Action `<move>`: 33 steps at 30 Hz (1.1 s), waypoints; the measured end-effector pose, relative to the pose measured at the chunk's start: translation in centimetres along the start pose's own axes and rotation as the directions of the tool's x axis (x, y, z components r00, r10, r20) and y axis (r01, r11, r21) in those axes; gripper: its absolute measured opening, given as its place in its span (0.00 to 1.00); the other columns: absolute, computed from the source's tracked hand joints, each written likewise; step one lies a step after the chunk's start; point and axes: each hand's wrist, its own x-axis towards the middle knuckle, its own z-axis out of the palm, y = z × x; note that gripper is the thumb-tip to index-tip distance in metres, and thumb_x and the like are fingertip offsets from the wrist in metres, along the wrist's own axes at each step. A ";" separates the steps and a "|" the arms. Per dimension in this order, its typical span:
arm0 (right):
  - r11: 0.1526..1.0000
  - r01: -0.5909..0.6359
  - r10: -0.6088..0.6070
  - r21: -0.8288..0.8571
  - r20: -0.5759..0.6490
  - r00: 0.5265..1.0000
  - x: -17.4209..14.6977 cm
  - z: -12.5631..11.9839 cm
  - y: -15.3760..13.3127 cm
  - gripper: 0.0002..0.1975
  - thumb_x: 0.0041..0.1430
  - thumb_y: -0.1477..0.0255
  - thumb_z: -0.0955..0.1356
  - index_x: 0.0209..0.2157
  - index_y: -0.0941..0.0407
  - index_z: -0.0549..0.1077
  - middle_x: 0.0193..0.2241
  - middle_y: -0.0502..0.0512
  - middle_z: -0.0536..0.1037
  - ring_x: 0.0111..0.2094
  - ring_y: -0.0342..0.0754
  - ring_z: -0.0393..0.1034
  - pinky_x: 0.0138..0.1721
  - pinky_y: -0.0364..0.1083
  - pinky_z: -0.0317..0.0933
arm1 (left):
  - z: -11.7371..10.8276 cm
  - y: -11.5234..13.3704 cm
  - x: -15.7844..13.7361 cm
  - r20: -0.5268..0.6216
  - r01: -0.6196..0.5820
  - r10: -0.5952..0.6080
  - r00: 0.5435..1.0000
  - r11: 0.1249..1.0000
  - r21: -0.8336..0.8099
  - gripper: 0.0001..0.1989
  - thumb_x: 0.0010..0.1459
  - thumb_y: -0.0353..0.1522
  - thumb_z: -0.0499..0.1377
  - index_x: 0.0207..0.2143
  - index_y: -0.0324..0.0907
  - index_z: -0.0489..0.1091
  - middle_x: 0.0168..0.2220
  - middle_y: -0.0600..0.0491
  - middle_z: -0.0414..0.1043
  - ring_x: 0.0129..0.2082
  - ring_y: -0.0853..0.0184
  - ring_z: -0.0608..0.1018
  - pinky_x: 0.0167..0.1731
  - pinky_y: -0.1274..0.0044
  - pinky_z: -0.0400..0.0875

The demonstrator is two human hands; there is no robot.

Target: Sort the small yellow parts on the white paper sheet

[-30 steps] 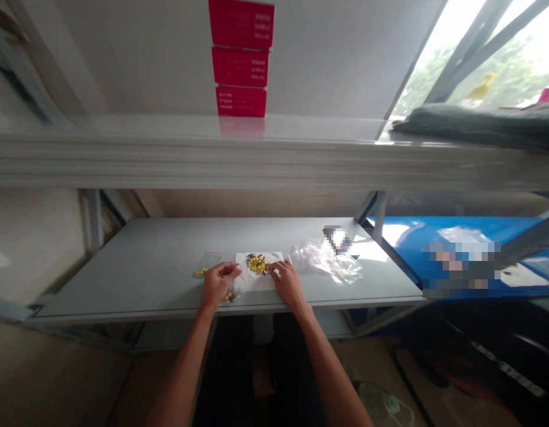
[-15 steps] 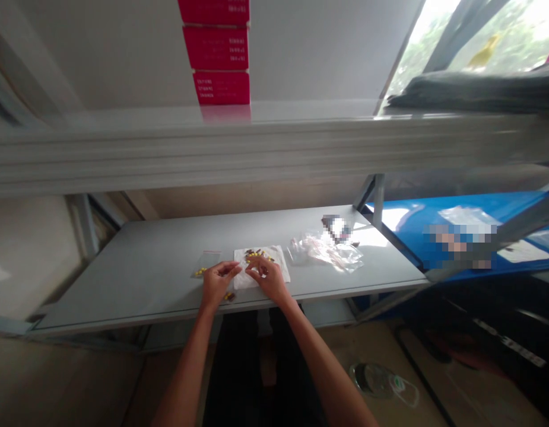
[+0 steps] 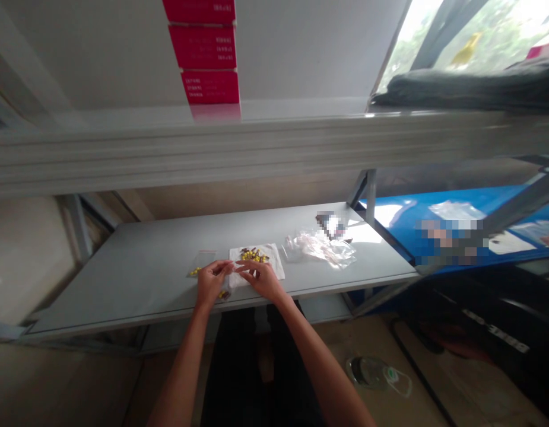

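My left hand (image 3: 210, 283) is closed, thumb against fingers, on the top of a small clear bag (image 3: 224, 293) with yellow-and-brown capsules at its bottom. The bag hangs at the table's front edge, partly behind the fingers. My right hand (image 3: 262, 279) reaches left to the left fingertips, its fingers drawn together; whatever they pinch is too small to make out. Just beyond it, a pile of yellow-and-brown capsules (image 3: 255, 255) lies on a white cloth or paper sheet (image 3: 278, 261). Left of the sheet, another clear zip bag (image 3: 206, 257) lies flat with a few capsules (image 3: 195, 271) inside.
Crumpled clear bags (image 3: 321, 249) lie to the right, beside a blurred-out item (image 3: 331, 225). A shelf edge (image 3: 256, 148) crosses above the grey table (image 3: 145, 261), carrying red boxes (image 3: 212, 87). A blue table (image 3: 399, 222) adjoins at right. A clear jug (image 3: 372, 373) lies on the floor.
My right hand has shifted left toward my left hand, its fingers stretched further out, uncovering more of the capsule pile. My left hand stays on the bag. The view has turned slightly right.
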 end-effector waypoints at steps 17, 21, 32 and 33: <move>0.859 -0.117 -0.102 -0.499 -0.390 0.915 0.1 0.7 2.2 0.10 0.58 0.78 0.68 0.31 0.50 0.80 0.37 0.58 0.75 0.41 0.55 0.63 0.45 0.52 0.63 | 0.0 -0.6 0.3 -0.088 -0.024 0.010 0.996 0.987 -0.161 0.23 0.46 0.43 0.70 0.40 0.39 0.75 0.33 0.50 0.80 0.32 0.63 0.82 0.37 0.73 0.77; 0.849 -0.124 -0.075 -0.514 -0.350 0.934 0.1 0.6 2.0 0.11 0.62 0.78 0.67 0.32 0.52 0.79 0.38 0.59 0.75 0.41 0.55 0.63 0.45 0.53 0.62 | -0.1 -0.5 0.3 -0.092 0.005 -0.021 0.996 0.985 -0.175 0.24 0.46 0.44 0.70 0.41 0.38 0.75 0.32 0.48 0.81 0.34 0.61 0.83 0.38 0.72 0.76; 0.996 0.069 -0.076 -0.049 -0.161 0.984 0.3 0.1 0.8 0.08 0.66 0.67 0.68 0.35 0.54 0.79 0.37 0.55 0.78 0.37 0.47 0.71 0.34 0.43 0.63 | -0.2 -0.1 0.2 0.099 -0.032 0.033 0.995 0.999 -0.005 0.23 0.49 0.44 0.69 0.44 0.40 0.76 0.35 0.47 0.82 0.36 0.59 0.83 0.37 0.74 0.75; 0.996 0.080 -0.086 -0.047 -0.141 0.986 0.3 0.1 0.8 0.09 0.66 0.67 0.68 0.35 0.54 0.80 0.37 0.55 0.78 0.37 0.47 0.71 0.34 0.43 0.63 | -0.2 -0.1 0.2 0.100 -0.039 0.039 0.994 0.999 -0.002 0.22 0.49 0.44 0.69 0.43 0.40 0.77 0.34 0.47 0.82 0.36 0.59 0.83 0.38 0.74 0.75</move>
